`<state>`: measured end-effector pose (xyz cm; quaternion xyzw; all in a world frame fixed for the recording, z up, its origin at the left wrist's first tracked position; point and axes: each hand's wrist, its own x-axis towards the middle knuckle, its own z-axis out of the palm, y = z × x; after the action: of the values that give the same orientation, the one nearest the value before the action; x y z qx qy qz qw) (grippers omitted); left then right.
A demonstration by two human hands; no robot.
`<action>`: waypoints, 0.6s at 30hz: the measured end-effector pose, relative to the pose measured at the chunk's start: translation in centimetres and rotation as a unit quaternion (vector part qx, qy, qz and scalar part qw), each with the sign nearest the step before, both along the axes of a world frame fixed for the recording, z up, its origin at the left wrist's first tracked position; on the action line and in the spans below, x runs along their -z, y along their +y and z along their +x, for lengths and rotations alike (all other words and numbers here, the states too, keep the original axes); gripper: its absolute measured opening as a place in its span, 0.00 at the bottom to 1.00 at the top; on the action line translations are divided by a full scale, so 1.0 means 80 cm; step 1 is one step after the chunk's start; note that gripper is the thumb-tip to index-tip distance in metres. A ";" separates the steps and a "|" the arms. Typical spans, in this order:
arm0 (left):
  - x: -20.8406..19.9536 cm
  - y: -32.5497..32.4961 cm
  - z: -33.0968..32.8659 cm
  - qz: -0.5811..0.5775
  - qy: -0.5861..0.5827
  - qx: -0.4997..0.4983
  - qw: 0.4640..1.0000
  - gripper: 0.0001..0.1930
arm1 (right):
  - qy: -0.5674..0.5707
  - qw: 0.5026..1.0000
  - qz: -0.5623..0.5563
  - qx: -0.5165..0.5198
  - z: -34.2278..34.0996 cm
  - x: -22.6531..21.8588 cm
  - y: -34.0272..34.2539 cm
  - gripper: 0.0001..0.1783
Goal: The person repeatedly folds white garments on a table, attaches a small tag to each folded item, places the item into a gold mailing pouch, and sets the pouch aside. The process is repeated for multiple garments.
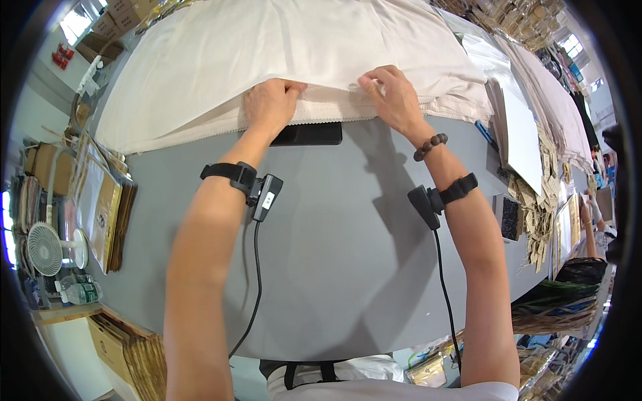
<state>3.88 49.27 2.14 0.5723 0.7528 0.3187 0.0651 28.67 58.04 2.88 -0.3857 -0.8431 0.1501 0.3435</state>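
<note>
A wide piece of cream fabric [314, 47] lies layered across the far half of the grey table [314, 234]. Its near edge is lifted a little between my hands, showing a lower layer with a jagged edge. My left hand [273, 103] pinches that edge between thumb and fingers. To the right, my right hand [393, 97] also has its thumb and forefinger closed at the fabric's edge. A flat black phone-like object [309, 134] lies just below my left hand, partly under the cloth.
On the left stand packaged sheets [100, 200], a small white fan [47, 248] and plastic bottles [81, 291]. At right lie a white board [518, 137], a blue pen [487, 136], paper tags [543, 200] and a small box [509, 217]. Cables hang from both wrist straps.
</note>
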 end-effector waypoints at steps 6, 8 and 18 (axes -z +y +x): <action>-0.026 0.009 -0.004 0.047 -0.036 -0.011 0.998 0.18 | -0.043 0.989 0.144 0.010 -0.012 0.005 -0.015 0.20; -0.033 0.008 -0.008 0.142 0.004 0.021 0.990 0.19 | -0.051 0.978 0.189 0.064 -0.008 0.009 -0.002 0.22; -0.051 -0.052 -0.090 0.243 -0.014 -0.033 0.969 0.16 | -0.047 0.940 0.108 0.319 0.186 -0.012 0.111 0.23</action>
<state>-3.34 45.07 6.19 0.5411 0.6706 0.5018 -0.0759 43.58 66.95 3.81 -0.6017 -0.7020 -0.0782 0.3729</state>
